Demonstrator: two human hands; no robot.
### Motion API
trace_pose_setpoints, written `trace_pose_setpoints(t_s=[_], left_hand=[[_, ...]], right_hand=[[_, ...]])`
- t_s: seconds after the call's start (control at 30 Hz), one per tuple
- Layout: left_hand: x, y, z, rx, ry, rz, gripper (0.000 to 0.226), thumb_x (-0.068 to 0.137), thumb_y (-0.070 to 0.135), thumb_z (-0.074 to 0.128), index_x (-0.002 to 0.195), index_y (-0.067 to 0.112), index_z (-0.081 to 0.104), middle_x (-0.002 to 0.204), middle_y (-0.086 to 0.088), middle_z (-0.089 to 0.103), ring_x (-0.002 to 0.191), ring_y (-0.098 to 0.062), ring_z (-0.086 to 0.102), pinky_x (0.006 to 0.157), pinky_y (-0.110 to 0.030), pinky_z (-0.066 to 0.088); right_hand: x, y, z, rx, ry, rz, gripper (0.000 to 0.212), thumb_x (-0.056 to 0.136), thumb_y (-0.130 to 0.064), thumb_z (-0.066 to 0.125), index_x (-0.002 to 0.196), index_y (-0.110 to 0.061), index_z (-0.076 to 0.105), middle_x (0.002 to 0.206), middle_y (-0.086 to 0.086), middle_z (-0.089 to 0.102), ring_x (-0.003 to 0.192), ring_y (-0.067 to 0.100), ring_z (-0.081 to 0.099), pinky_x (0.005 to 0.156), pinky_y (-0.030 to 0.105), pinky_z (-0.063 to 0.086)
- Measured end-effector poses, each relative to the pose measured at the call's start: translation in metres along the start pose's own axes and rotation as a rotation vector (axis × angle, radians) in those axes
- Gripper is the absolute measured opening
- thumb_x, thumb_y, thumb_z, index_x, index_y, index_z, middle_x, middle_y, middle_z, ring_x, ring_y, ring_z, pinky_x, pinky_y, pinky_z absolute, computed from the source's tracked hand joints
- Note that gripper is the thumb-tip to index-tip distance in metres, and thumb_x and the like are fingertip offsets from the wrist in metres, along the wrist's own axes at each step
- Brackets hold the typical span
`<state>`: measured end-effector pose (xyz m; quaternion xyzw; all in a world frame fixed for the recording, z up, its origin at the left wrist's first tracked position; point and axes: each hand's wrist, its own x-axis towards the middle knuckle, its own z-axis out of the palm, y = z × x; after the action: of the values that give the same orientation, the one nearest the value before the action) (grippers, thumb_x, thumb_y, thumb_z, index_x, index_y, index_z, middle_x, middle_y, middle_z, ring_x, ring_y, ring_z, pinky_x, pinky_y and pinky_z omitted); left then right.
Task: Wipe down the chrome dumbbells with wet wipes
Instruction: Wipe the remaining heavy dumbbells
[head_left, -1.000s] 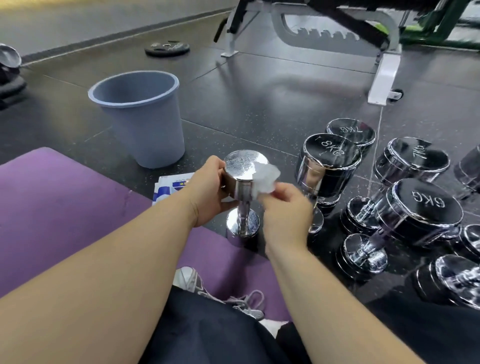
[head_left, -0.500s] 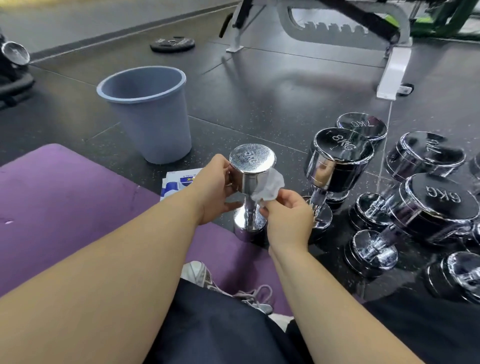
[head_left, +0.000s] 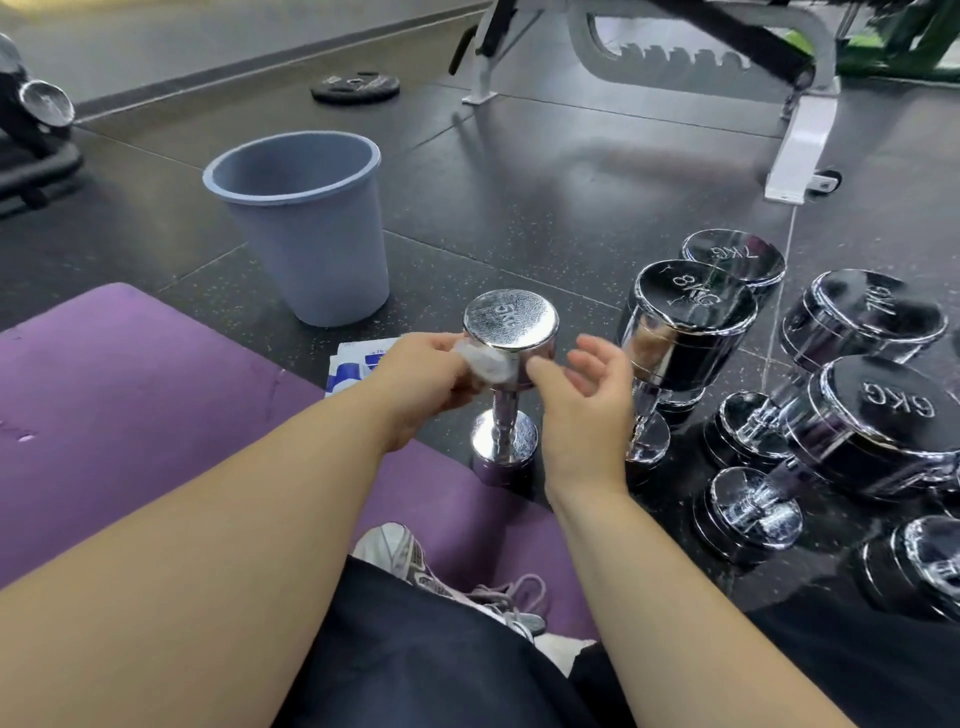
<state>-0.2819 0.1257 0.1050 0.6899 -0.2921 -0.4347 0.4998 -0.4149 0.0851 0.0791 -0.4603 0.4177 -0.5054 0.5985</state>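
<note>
- Fingers (head_left: 441, 340) of the left hand (head_left: 421, 384) curl around a crumpled white wet wipe (head_left: 488, 364) and press it against the left side of the upper head of a small polished chrome dumbbell marked 5KG (head_left: 511, 325).
- That dumbbell stands upright on its lower head, directly between the two sets of fingers, at the edge of a purple foam mat (head_left: 130, 374).
- The right hand (head_left: 587, 410) hangs just right of the upper head, palm turned toward it, with its fingers (head_left: 597, 345) spread, relaxed and holding nothing. Whether the thumb touches the chrome cannot be told.
- Just beyond the right fingers stands a larger chrome dumbbell marked 8KG (head_left: 685, 322), also upright. A 7KG chrome dumbbell (head_left: 735, 257) stands behind it.
- Farther right of those fingers, more chrome dumbbells crowd the dark rubber floor (head_left: 545, 208), among them a tilted one marked 6KG (head_left: 883, 415).
- Behind the left fingers lies a white and blue wipes packet (head_left: 353, 364), partly hidden by the wrist. Past it stands a grey-blue plastic bucket (head_left: 311, 234).
- Far beyond both hands lie a black weight plate (head_left: 356, 88) and the white frame of a weight bench (head_left: 800, 135).
- Below the forearms, near the camera, a white laced shoe (head_left: 410, 556) rests on the mat.
</note>
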Motion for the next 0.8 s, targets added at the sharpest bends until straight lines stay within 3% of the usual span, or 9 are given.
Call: trace_pose_setpoints(t_s=[0.07, 0.13, 0.27, 0.37, 0.43, 0.5, 0.67, 0.73, 0.8], left_hand=[[0.005, 0.000, -0.005, 0.129, 0.077, 0.006, 0.036, 0.074, -0.008, 0.052, 0.063, 0.018, 0.075, 0.079, -0.012, 0.069, 0.076, -0.021, 0.053, 0.071, -0.032, 0.044], [0.006, 0.003, 0.002, 0.217, 0.217, 0.046, 0.033, 0.069, -0.006, 0.052, 0.067, 0.017, 0.077, 0.082, -0.013, 0.072, 0.073, -0.018, 0.052, 0.065, -0.028, 0.040], [-0.006, -0.001, 0.035, 0.319, 0.522, 0.247, 0.022, 0.079, 0.013, 0.045, 0.075, 0.010, 0.066, 0.066, -0.003, 0.063, 0.068, -0.028, 0.054, 0.063, -0.033, 0.046], [-0.011, 0.002, 0.050, 0.151, 0.497, 0.219, 0.018, 0.080, 0.016, 0.041, 0.071, 0.010, 0.056, 0.067, 0.000, 0.059, 0.069, -0.026, 0.047, 0.063, -0.034, 0.040], [-0.004, 0.019, 0.052, -0.136, 0.458, 0.218, 0.020, 0.082, 0.020, 0.048, 0.067, 0.022, 0.059, 0.075, 0.003, 0.062, 0.077, -0.021, 0.056, 0.071, -0.032, 0.043], [0.011, 0.033, 0.049, -0.344, 0.387, 0.202, 0.022, 0.084, 0.019, 0.052, 0.093, 0.026, 0.072, 0.098, 0.004, 0.071, 0.095, -0.015, 0.066, 0.079, -0.030, 0.044], [0.005, 0.008, 0.042, 0.282, 0.355, 0.199, 0.037, 0.102, 0.026, 0.037, 0.117, 0.002, 0.060, 0.121, -0.025, 0.061, 0.110, -0.039, 0.058, 0.090, -0.043, 0.048], [-0.003, 0.009, 0.043, 0.269, 0.364, 0.234, 0.044, 0.101, 0.034, 0.035, 0.117, 0.001, 0.059, 0.113, -0.025, 0.062, 0.102, -0.039, 0.059, 0.086, -0.038, 0.050], [0.004, 0.028, 0.040, -0.029, 0.280, 0.130, 0.043, 0.100, 0.044, 0.037, 0.110, 0.011, 0.063, 0.100, -0.011, 0.069, 0.087, -0.026, 0.064, 0.073, -0.025, 0.052]], right_hand=[[0.009, -0.007, 0.009, 0.096, -0.125, 0.115, 0.043, 0.080, -0.028, 0.066, 0.121, -0.029, 0.055, 0.104, -0.004, 0.061, 0.096, 0.009, 0.062, 0.091, 0.028, 0.049], [0.018, -0.010, 0.014, 0.072, -0.174, 0.149, 0.042, 0.082, -0.033, 0.064, 0.123, -0.028, 0.059, 0.093, -0.007, 0.064, 0.090, 0.011, 0.063, 0.090, 0.035, 0.053], [0.029, -0.007, 0.009, 0.146, -0.202, 0.145, 0.018, 0.093, -0.017, 0.061, 0.110, -0.022, 0.066, 0.079, -0.005, 0.070, 0.072, 0.015, 0.065, 0.064, 0.031, 0.052], [0.031, -0.003, 0.008, 0.191, -0.199, 0.156, 0.024, 0.093, -0.020, 0.061, 0.116, -0.020, 0.066, 0.092, 0.004, 0.072, 0.075, 0.019, 0.066, 0.063, 0.032, 0.052], [0.031, -0.001, 0.008, 0.214, -0.201, 0.166, 0.032, 0.089, -0.023, 0.063, 0.121, -0.019, 0.066, 0.098, 0.006, 0.071, 0.081, 0.019, 0.067, 0.071, 0.035, 0.052], [0.030, 0.001, 0.008, 0.212, -0.203, 0.167, 0.033, 0.091, -0.021, 0.062, 0.123, -0.019, 0.065, 0.099, 0.003, 0.072, 0.082, 0.016, 0.067, 0.073, 0.034, 0.053], [0.029, -0.002, 0.009, 0.203, -0.227, 0.191, 0.028, 0.096, -0.018, 0.057, 0.122, -0.022, 0.065, 0.086, -0.007, 0.072, 0.073, 0.011, 0.067, 0.064, 0.030, 0.053], [0.029, -0.002, 0.011, 0.173, -0.204, 0.183, 0.035, 0.091, -0.028, 0.060, 0.126, -0.024, 0.063, 0.098, -0.007, 0.074, 0.089, 0.015, 0.070, 0.080, 0.039, 0.055], [0.028, 0.000, 0.013, 0.138, -0.177, 0.162, 0.048, 0.082, -0.041, 0.060, 0.127, -0.026, 0.063, 0.116, -0.006, 0.071, 0.111, 0.018, 0.066, 0.100, 0.047, 0.049]])
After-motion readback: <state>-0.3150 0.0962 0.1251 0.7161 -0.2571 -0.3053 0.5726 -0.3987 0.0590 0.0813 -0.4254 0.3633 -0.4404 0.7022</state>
